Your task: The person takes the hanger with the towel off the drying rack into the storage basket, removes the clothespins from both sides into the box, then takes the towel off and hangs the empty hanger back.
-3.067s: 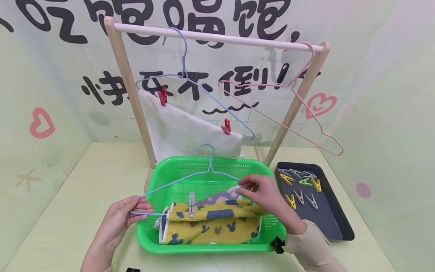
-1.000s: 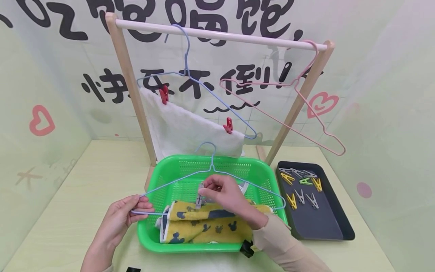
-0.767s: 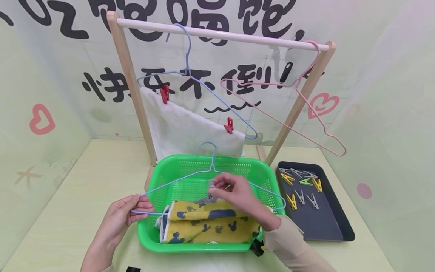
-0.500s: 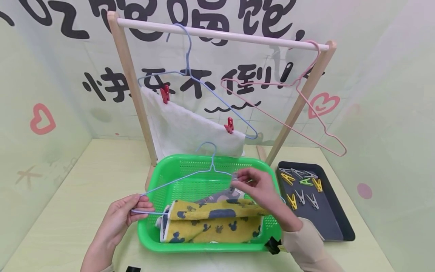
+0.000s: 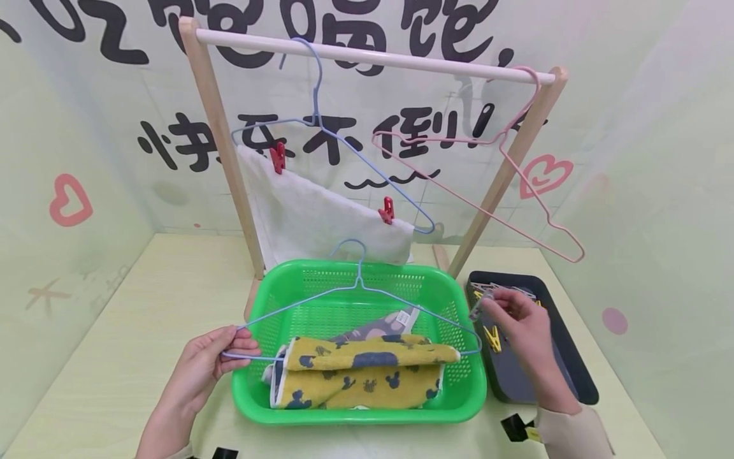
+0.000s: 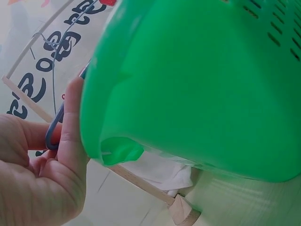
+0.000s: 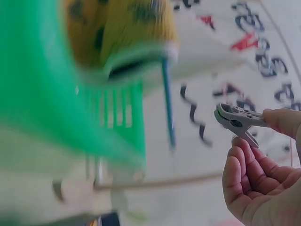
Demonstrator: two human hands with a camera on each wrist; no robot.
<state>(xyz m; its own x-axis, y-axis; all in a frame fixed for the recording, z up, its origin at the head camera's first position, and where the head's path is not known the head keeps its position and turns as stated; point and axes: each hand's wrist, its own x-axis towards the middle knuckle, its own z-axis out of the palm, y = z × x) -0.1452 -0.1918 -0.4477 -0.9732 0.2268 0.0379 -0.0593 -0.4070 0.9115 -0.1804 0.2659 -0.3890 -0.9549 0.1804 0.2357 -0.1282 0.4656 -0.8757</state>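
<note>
My left hand (image 5: 209, 360) grips the left end of a blue wire hanger (image 5: 360, 274), held over the green basket (image 5: 355, 417). In the left wrist view, the thumb and fingers close around the hanger's end beside the basket rim. A yellow cloth with dark mouse-head prints (image 5: 367, 386) is folded over the hanger's lower bar, with no clip on it. My right hand (image 5: 527, 331) pinches a grey clothespin (image 5: 480, 306) between thumb and fingers, close to the dark tray. In the right wrist view, the clothespin (image 7: 237, 117) is held by its handles.
A wooden rack with a white rod (image 5: 373, 58) stands behind. On it hang a blue hanger with a white cloth (image 5: 327, 223) held by red clips, and a bare pink hanger (image 5: 453, 196). The dark tray (image 5: 579, 382) at right contains clothespins. A grey patterned cloth (image 5: 381, 326) lies in the basket.
My right hand has taken the grey clothespin off the left part of the yellow cloth and carried it right, to the tray's edge. My left hand keeps its grip on the hanger.
</note>
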